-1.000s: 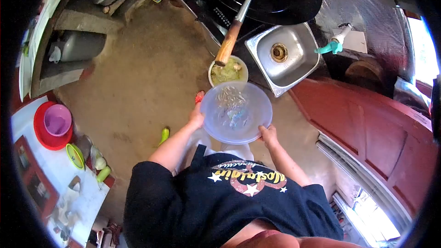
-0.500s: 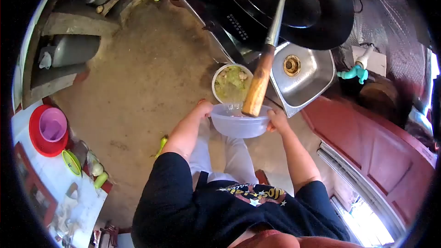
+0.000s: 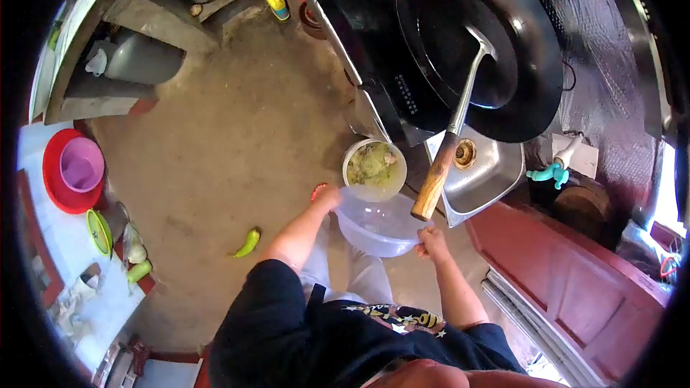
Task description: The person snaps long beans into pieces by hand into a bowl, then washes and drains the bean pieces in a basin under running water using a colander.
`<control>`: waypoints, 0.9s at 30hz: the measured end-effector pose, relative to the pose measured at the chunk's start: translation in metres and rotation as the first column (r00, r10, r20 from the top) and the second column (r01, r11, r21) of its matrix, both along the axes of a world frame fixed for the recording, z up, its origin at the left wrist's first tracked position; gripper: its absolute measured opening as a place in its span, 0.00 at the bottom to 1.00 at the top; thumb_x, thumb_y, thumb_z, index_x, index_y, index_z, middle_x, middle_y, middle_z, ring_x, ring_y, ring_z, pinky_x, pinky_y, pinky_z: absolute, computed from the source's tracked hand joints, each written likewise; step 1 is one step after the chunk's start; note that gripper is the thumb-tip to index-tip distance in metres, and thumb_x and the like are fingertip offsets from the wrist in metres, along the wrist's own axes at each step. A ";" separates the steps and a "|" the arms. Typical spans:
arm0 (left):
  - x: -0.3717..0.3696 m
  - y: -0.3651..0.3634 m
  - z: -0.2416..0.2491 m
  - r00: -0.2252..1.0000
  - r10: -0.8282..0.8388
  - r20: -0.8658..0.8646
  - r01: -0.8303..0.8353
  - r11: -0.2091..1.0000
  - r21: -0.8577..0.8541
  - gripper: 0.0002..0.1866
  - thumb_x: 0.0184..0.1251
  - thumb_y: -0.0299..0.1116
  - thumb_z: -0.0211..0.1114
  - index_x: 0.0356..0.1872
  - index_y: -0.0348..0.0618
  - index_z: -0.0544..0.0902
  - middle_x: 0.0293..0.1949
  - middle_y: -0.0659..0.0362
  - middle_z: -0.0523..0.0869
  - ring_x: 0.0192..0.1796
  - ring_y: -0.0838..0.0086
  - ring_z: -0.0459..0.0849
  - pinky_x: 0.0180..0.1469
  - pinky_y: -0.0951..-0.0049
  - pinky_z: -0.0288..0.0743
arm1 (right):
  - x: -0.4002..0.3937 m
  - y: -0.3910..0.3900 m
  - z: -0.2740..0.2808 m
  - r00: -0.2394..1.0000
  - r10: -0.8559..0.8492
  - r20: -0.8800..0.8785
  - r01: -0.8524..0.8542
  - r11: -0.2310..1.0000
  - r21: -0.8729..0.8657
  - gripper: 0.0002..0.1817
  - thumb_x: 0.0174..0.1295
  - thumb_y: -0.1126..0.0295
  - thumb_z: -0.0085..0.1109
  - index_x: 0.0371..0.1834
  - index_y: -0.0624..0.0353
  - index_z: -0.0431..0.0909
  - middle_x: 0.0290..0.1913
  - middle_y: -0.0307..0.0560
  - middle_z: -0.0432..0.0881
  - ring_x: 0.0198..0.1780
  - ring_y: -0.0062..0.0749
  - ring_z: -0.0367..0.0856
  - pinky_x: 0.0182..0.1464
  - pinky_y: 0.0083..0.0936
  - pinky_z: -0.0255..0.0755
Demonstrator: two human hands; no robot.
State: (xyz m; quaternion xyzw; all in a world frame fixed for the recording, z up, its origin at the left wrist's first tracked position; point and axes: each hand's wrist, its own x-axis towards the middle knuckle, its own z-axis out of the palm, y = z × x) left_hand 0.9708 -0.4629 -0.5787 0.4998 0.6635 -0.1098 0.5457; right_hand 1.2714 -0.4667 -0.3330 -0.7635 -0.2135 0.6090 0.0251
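A translucent plastic basin [image 3: 381, 227] is held between my two hands in front of my legs. My left hand [image 3: 329, 197] grips its left rim, fingers closed. On the right rim, my right hand [image 3: 431, 241] is closed round the edge. Just beyond the basin stands a white bucket [image 3: 348, 167] with greenish, watery scraps inside. The wooden handle of a ladle [image 3: 433, 185] hangs over the basin's right side; its metal end rests in a black wok [image 3: 532, 93].
A steel sink [image 3: 489, 179] lies beyond my right hand, beside a teal tap [image 3: 552, 174]. A green pepper [image 3: 249, 242] is on the floor. At left, a table [image 3: 126, 309] holds a red basin [image 3: 54, 183]. Red cabinet doors [image 3: 568, 259] stand at right.
The view has shifted and turned. The basin, still in both my hands, now tilts so more of its inside shows, and its right side sits lower.
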 end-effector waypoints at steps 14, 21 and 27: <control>-0.007 0.253 0.263 0.115 0.729 0.675 -0.887 0.381 -0.261 0.09 0.58 0.31 0.60 0.28 0.43 0.69 0.18 0.59 0.77 0.14 0.80 0.71 0.12 0.79 0.66 | -0.010 -0.035 0.050 0.999 -0.015 -0.040 0.021 0.987 0.158 0.10 0.59 0.66 0.48 0.24 0.60 0.69 0.15 0.45 0.75 0.09 0.28 0.71 0.11 0.21 0.66; -0.005 0.254 0.272 0.208 0.712 0.671 -0.910 0.392 -0.134 0.08 0.55 0.25 0.60 0.27 0.43 0.67 0.18 0.58 0.77 0.15 0.79 0.72 0.13 0.77 0.67 | -0.028 -0.041 0.078 0.999 -0.025 0.028 0.020 0.986 0.167 0.09 0.56 0.68 0.47 0.23 0.60 0.70 0.14 0.44 0.75 0.11 0.27 0.73 0.13 0.22 0.67; -0.011 0.239 0.276 0.149 0.752 0.642 -0.882 0.395 -0.258 0.11 0.62 0.40 0.57 0.34 0.44 0.69 0.18 0.60 0.77 0.14 0.79 0.71 0.13 0.77 0.66 | -0.039 -0.047 0.086 0.999 -0.045 -0.030 0.049 0.984 0.169 0.09 0.57 0.66 0.48 0.25 0.59 0.70 0.15 0.43 0.75 0.12 0.27 0.73 0.14 0.22 0.69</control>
